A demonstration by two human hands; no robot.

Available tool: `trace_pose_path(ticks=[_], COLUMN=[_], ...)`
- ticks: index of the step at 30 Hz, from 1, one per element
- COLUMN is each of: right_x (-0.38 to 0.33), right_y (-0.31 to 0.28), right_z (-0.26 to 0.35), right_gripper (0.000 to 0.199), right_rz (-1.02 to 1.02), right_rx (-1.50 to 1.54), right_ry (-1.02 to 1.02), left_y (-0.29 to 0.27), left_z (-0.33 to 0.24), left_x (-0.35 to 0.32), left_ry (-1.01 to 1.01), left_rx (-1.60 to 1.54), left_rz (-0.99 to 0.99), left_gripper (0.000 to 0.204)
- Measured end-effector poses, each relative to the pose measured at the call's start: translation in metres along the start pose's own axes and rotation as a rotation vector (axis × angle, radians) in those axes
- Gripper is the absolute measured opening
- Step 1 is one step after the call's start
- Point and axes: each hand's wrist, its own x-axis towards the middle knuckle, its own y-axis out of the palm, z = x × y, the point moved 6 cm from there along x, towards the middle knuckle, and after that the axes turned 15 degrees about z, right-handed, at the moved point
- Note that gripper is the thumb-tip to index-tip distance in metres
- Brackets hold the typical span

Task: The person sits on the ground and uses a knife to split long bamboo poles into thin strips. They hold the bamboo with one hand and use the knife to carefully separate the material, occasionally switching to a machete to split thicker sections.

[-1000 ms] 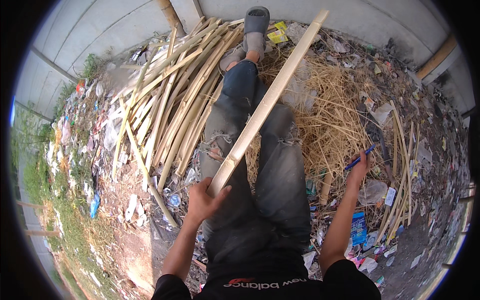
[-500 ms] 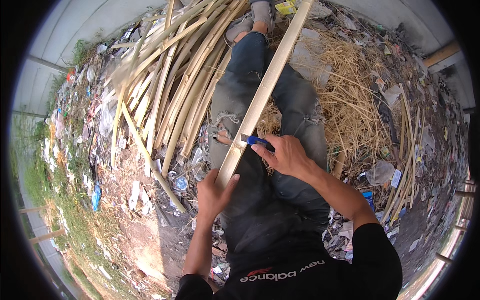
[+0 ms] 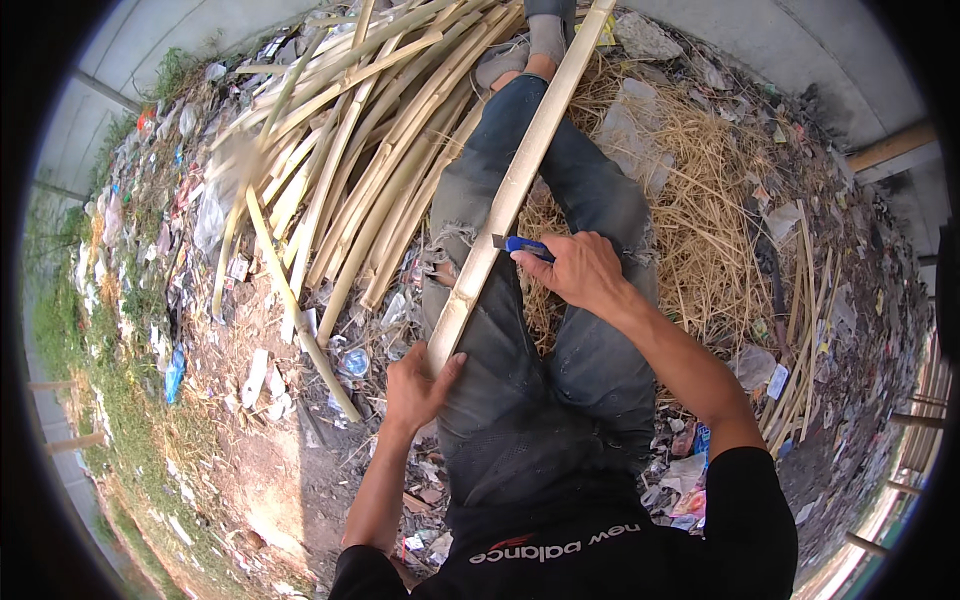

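Observation:
A long pale strip of split bamboo [image 3: 518, 180] lies slanting across my legs, its far end beyond my feet. Around its near end my left hand [image 3: 418, 387] is closed, the thumb along the right edge. My right hand [image 3: 582, 270] grips a blue utility knife [image 3: 524, 245]. The knife's short blade rests at the strip's face, roughly midway along the visible length. Fingers of the right hand partly cover the knife's handle. Below the blade, a darker node mark shows on the strip.
A heap of split bamboo strips [image 3: 380, 170] lies to the left of my legs. Thin shavings [image 3: 700, 190] are piled on the right, with several narrow strips [image 3: 803, 330] beyond them. Litter covers much of the ground. A grey wall [image 3: 850, 60] stands at the back.
The knife and my right hand have moved up along the strip, away from my left hand. My left hand keeps its hold on the near end. The whole view has shifted slightly.

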Motion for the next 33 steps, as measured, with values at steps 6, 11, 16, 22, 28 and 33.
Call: trace_pose_path(ticks=[6, 11, 16, 22, 28, 33], right_x=[-0.008, -0.010, -0.016, -0.029, -0.024, -0.005], right_y=[0.004, -0.004, -0.002, 0.008, 0.038, 0.013], right_z=[0.004, 0.011, 0.015, 0.039, 0.045, 0.029], right_gripper=[0.059, 0.048, 0.039, 0.042, 0.051, 0.056], right_rz=[-0.164, -0.116, -0.031, -0.122, 0.106, -0.092], right_rx=[-0.044, 0.011, 0.377, 0.106, 0.032, -0.024], right_ry=[-0.031, -0.040, -0.172, -0.243, -0.090, -0.094], left_y=[0.004, 0.001, 0.006, 0.005, 0.006, -0.001], left_z=[0.003, 0.001, 0.012, 0.006, 0.011, 0.014], left_x=[0.007, 0.006, 0.008, 0.008, 0.008, 0.008], left_ry=[0.055, 0.050, 0.080, 0.052, 0.073, 0.060], left_rx=[-0.011, 0.018, -0.006, 0.008, 0.033, 0.086], left_rz=[-0.033, -0.023, -0.043, -0.033, -0.046, -0.024], left_gripper=[0.052, 0.050, 0.051, 0.054, 0.059, 0.057])
